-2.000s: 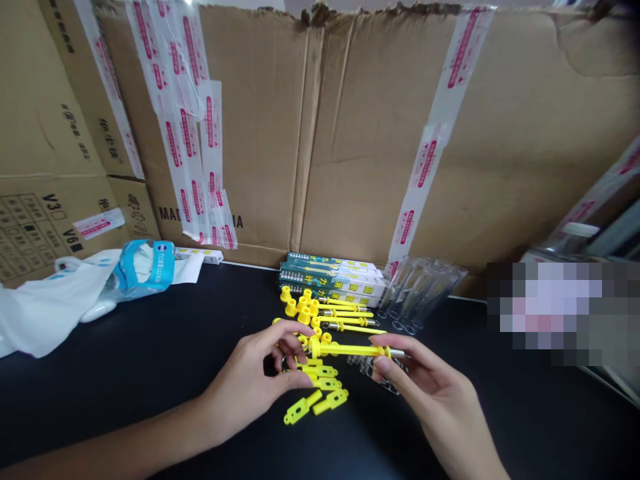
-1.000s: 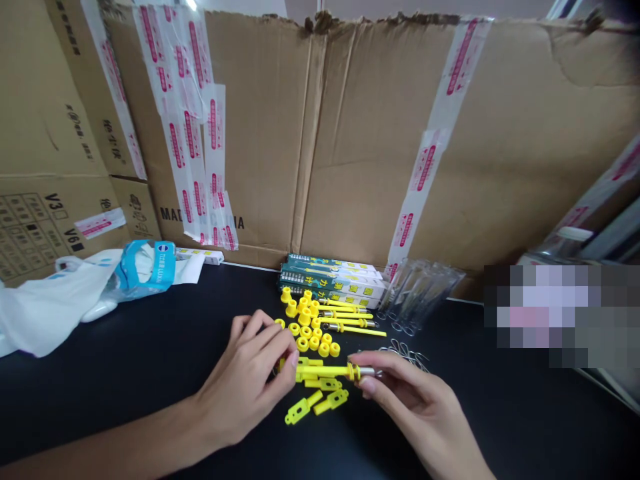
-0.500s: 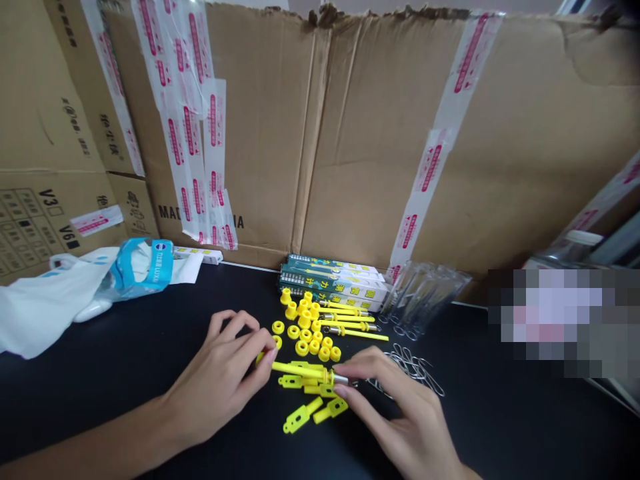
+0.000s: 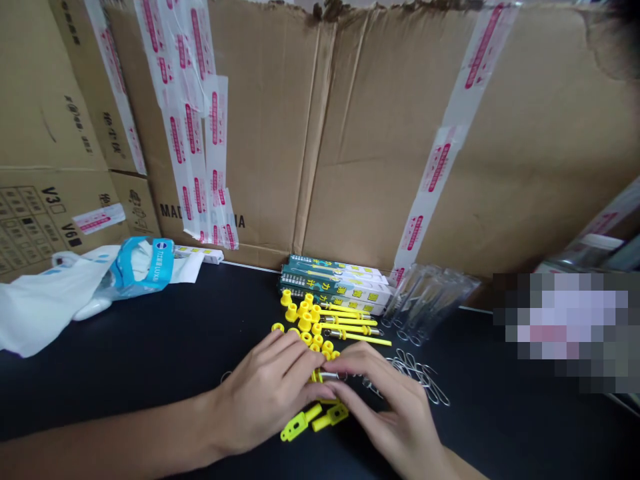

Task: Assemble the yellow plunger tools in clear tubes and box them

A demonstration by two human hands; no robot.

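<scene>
A yellow plastic rod with a steel tip (image 4: 327, 377) lies mostly hidden between the two hands, low and near the middle of the view; only a yellow collar and a short stretch of metal show in the gap, and the rest of the shaft is covered. The left hand (image 4: 265, 393) is nearly closed, with its fingers (image 4: 295, 357) curled close together over the rod's near part. The right hand (image 4: 385, 403) comes in from the lower right, slightly open, with its fingertips (image 4: 345, 368) at the steel tip; whether they pinch it or only touch it cannot be told. Yellow ring pieces (image 4: 305, 339), partly covered by the hands, lie at 12 o'clock from the rod, and beyond them are more yellow rods (image 4: 347, 325) in a loose row. Two flat slotted yellow pieces (image 4: 300, 425) lie at 6 o'clock, and a tangle of steel wire clips (image 4: 417, 377) at 3 o'clock. Everything rests on a black tabletop (image 4: 150, 373). Clear plastic tubes (image 4: 430, 305) and stacked green-and-white boxes (image 4: 335, 283) stand near its back edge, and a white plastic bag (image 4: 40, 313) with a blue-and-white packet (image 4: 143, 267) lies at the far left. Behind rises a cardboard wall (image 4: 360, 133) strapped with pink-printed packing tape (image 4: 440, 167). A pixelated patch (image 4: 565, 327) at the right hides whatever is there.
</scene>
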